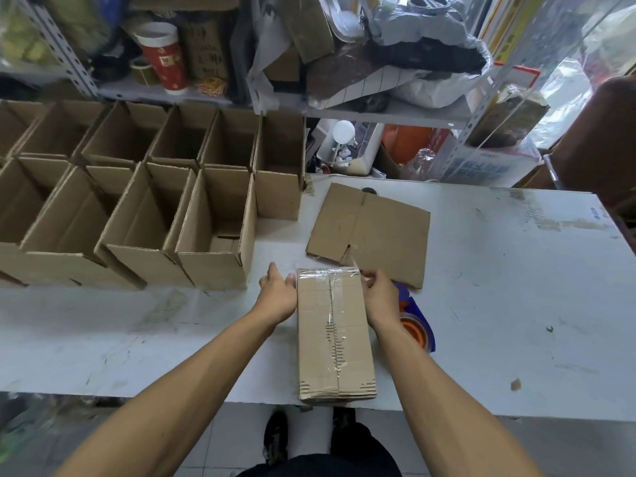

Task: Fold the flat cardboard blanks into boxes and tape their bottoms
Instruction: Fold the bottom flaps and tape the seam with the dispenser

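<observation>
At the near edge of the white table (481, 304), a taped box (334, 335) turned bottom up, seam toward the camera, probably so the tape can be pressed flat. Left hand (277, 297) and right hand (380, 299) against its two far sides, fingers partly bent, steadying more than gripping. Just behind, one flat blank (375, 228) waiting; beside the right wrist, a tape dispenser (414, 325); further left, finished open boxes (137, 201) in rows.

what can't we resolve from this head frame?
- Tape dispenser: mostly hidden behind the right hand and forearm.
- Taped box: its underside and inside are hidden; only the taped bottom faces the camera.
- Finished boxes: the row is cut off by the left edge.
- Left hand: fingertips hidden behind the box side.
</observation>
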